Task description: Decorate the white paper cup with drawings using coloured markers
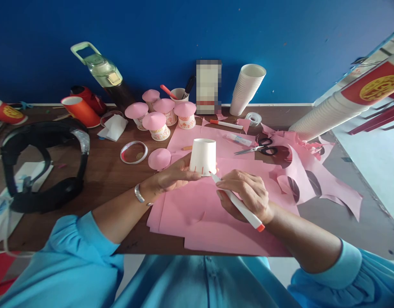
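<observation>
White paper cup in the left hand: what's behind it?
Pink paper sheets show beyond the white paper cup, and a slim orange-brown object emerges at its left. Whatever lies directly behind is covered, as is part of the left hand.

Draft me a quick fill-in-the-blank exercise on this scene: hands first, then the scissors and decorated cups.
The hand holding the white cup is the person's ____.
The right hand holds a marker with a ____ body.
The scissors have ____ handles.
Cones on the decorated cups are ____.

Missing words: left; white; black; pink.
</observation>
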The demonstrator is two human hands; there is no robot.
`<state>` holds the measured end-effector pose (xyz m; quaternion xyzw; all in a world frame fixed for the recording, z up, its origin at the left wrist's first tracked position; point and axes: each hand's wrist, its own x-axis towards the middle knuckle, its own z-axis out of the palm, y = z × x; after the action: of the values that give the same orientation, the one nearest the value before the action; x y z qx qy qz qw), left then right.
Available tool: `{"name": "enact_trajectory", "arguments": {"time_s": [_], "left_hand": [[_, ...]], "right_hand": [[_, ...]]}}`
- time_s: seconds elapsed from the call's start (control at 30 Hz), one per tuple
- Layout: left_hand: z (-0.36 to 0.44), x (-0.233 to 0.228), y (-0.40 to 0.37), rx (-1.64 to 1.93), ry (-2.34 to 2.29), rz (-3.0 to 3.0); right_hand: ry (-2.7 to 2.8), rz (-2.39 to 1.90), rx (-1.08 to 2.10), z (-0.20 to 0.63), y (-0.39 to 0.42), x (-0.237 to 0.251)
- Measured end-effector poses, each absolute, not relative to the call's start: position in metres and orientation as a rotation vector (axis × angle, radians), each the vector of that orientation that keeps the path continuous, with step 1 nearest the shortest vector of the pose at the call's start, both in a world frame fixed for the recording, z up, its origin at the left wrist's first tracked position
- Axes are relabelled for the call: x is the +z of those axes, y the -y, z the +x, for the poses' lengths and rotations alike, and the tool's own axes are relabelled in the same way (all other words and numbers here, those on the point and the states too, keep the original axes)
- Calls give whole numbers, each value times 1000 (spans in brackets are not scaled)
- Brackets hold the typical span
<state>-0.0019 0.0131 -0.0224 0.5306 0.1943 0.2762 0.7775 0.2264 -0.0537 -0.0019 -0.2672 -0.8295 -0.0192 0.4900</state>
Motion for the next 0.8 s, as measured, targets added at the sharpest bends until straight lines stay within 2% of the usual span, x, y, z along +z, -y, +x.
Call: {"name": "enact_trajectory", "arguments": {"time_s": [0.4, 0.8], "left_hand": [[-2, -32, -16, 610, -419, 1176], [-2, -21, -14, 586, -404, 1209]], "right_hand": [[2009, -680, -76, 226, 54, -1], [2001, -679, -77, 225, 53, -2]]}}
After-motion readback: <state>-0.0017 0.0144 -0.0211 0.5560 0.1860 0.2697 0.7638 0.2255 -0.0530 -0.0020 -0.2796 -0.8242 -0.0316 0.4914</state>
